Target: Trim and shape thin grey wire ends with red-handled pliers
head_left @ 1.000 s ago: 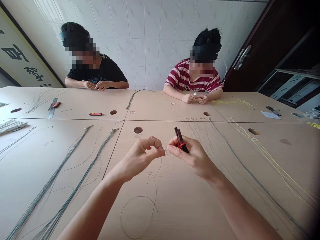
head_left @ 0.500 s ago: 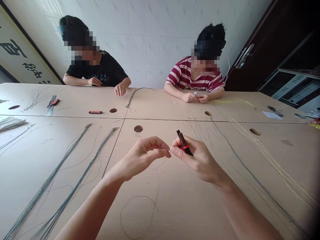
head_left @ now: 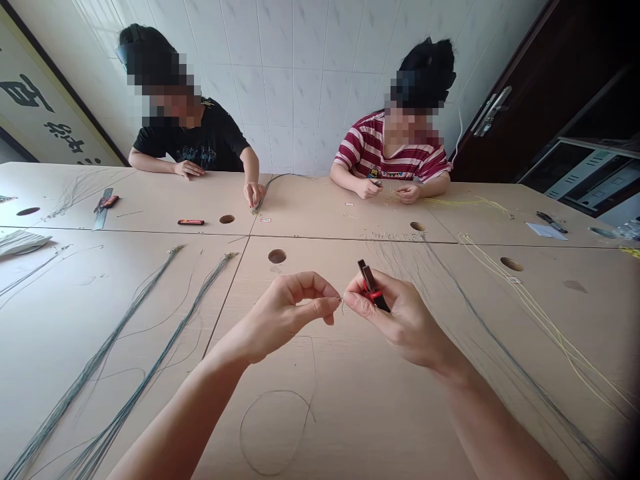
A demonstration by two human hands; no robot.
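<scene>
Over the middle of the table, my left hand (head_left: 295,310) is closed in a pinch, thumb against fingertips, on the end of a thin cord (head_left: 343,308). My right hand (head_left: 393,313) is wrapped around small pliers (head_left: 374,287) with red and black handles, their dark jaws pointing up and away. Its thumb and index fingertips come close to the left fingertips, by the cord's end; whether they also grip the cord I cannot tell. Below the hands a loose grey-green cord (head_left: 241,427) lies in a loop on the table.
Two bundles of grey-green cords (head_left: 150,370) lie to the left; yellow cords (head_left: 540,313) and dark cords (head_left: 480,313) lie to the right. Two co-workers sit opposite. A red lighter (head_left: 191,222), a steel ruler (head_left: 103,212) and round table holes (head_left: 277,256) are farther off.
My hands stay almost in place, with the right shifting slightly rightward and the cord end showing between the fingertips. The left co-worker's hand has reached down to a cord bundle's end.
</scene>
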